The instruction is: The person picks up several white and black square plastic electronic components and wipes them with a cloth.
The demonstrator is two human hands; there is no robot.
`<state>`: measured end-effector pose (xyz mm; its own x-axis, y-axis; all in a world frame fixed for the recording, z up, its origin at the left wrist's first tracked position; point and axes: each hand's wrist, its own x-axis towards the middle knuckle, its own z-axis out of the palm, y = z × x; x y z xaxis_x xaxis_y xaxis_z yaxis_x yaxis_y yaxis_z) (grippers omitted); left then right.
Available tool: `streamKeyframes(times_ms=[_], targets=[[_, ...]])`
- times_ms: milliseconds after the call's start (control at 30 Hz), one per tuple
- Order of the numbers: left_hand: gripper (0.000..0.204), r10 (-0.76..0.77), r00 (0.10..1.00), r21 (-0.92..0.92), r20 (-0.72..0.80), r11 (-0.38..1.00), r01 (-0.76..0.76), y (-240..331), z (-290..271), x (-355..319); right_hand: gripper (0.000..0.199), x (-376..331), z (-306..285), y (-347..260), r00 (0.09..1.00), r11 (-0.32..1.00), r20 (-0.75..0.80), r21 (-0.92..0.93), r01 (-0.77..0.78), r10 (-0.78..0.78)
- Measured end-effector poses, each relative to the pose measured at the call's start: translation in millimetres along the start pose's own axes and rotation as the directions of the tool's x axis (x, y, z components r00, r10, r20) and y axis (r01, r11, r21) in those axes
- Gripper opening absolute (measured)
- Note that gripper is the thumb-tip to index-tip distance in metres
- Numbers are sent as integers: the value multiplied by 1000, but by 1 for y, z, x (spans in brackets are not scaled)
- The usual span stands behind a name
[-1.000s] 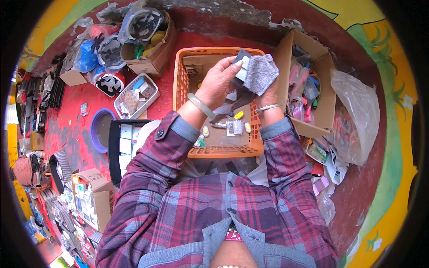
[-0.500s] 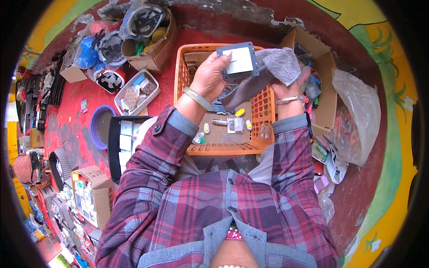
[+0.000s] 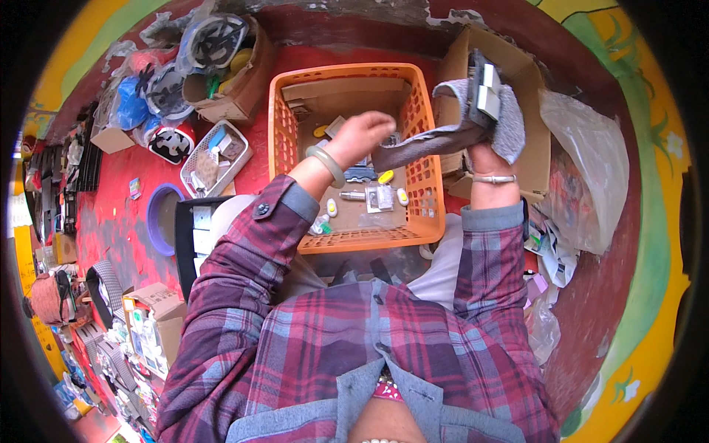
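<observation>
The bare left hand (image 3: 362, 136) is loosely open over the orange perforated plastic basket (image 3: 362, 243), nothing visible in it; the bare right hand (image 3: 484, 157), partly covered, is closed on the soft grey cloth (image 3: 509, 133) and tilted dark rectangular plate with white blocks (image 3: 486, 105), before the open brown cardboard box (image 3: 526, 70). Sound handling likely calls for firm edge support; light pressure; the cloth's loose end held clear of the basket.

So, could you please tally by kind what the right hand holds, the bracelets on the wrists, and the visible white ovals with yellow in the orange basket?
Grey cloth: 1, in the right hand
Device: 1, in the same hand
Bracelets: 2, one on each wrist
White ovals: 2, in the orange basket
Total: 6
</observation>
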<state>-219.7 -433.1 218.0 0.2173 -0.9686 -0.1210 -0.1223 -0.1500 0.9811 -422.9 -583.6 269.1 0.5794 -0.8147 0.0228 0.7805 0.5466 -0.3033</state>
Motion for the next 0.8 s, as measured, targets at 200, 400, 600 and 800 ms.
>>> streamKeyframes(times_ms=[200,400,600,800], targets=[[41,-384,861,754,335,657,0,-147,58,2,30,-30,14,-45,980,979,-74,-107,174,-183],[68,-566,637,851,523,386,-356,-195,99,-14,36,-61,12,-88,995,995,2,17,103,-103],[53,-450,666,783,595,511,-354,-254,115,9,36,-64,31,-67,811,950,-499,-214,226,-306],[21,-502,864,419,-49,775,474,-302,93,10,34,-67,12,-65,979,996,-192,-73,60,-73]])
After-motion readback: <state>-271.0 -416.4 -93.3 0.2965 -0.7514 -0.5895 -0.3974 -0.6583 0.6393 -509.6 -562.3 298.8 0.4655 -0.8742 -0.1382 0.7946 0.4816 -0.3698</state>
